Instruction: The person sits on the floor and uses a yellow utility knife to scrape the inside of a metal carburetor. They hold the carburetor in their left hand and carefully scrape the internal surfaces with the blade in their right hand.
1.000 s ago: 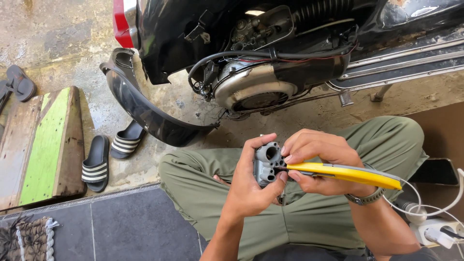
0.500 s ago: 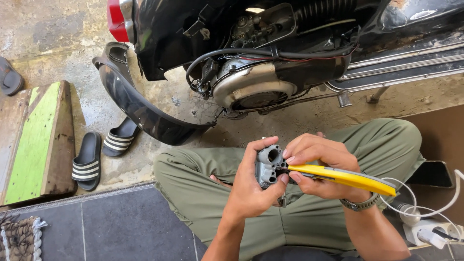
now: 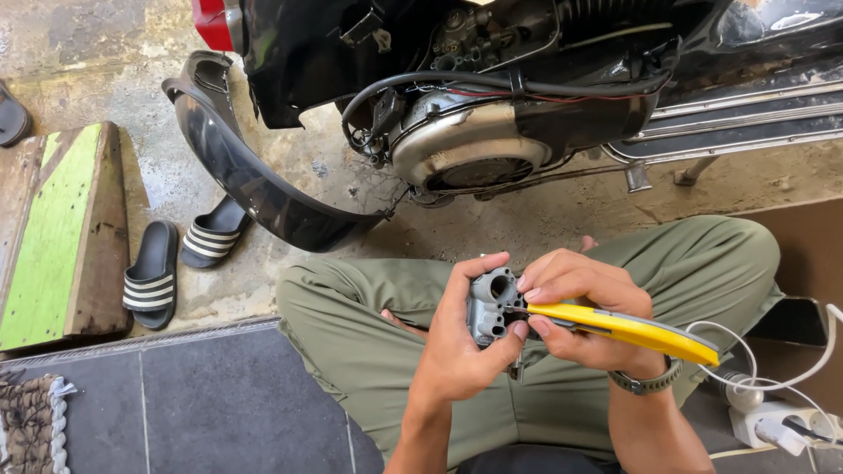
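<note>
At far left, part of a dark sandal (image 3: 10,114) cut by the frame edge, a green-painted wooden block (image 3: 60,235) lying on the concrete floor (image 3: 105,61), and below it a woven mat corner (image 3: 31,430) on dark tiles (image 3: 219,404). Just right of the block, a pair of black striped slides (image 3: 180,259) side by side, one touching a curved black fender panel (image 3: 250,189) resting on the floor. Above and further right, a black scooter (image 3: 527,79) with its engine side open, round silver cover and black hoses exposed. In the middle foreground, olive trousers (image 3: 369,325) on folded legs. Over the lap, left hand (image 3: 461,347) wrapped closed around a small grey metal carburettor-like part (image 3: 492,305), thumb on top, fingers beneath. Touching it from the right, right hand (image 3: 584,316) closed around a yellow-handled tool (image 3: 628,326), tip set against the grey part; watch on that wrist. At far right, a white power adapter (image 3: 777,426) with white cables beside a dark flat device (image 3: 790,320).
</note>
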